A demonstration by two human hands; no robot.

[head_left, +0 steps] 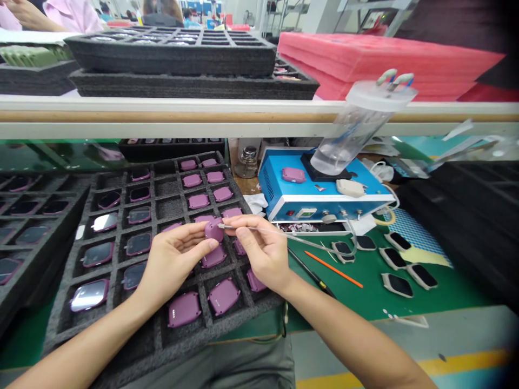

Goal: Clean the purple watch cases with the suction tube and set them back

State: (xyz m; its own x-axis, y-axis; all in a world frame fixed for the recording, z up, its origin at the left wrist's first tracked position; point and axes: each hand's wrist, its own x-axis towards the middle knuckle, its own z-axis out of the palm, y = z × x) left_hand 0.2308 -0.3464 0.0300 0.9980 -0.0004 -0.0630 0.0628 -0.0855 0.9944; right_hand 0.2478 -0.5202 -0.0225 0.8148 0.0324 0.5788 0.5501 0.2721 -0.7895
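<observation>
My left hand (174, 259) pinches a small purple watch case (213, 229) between thumb and fingers, just above a dark foam tray (121, 254). My right hand (261, 251) is closed on a thin metal tool (243, 228) with a clear tube trailing to the right; its tip touches the top of the held case. The tray below holds several purple cases on the right and several screen-up units on the left.
A blue control box (320, 197) with a purple case on top and a tilted clear canister (352, 132) stands behind my right hand. Several dark watch faces (395, 270) and an orange stick (334, 270) lie on the green mat. Stacked foam trays and pink foam sit on the shelf above.
</observation>
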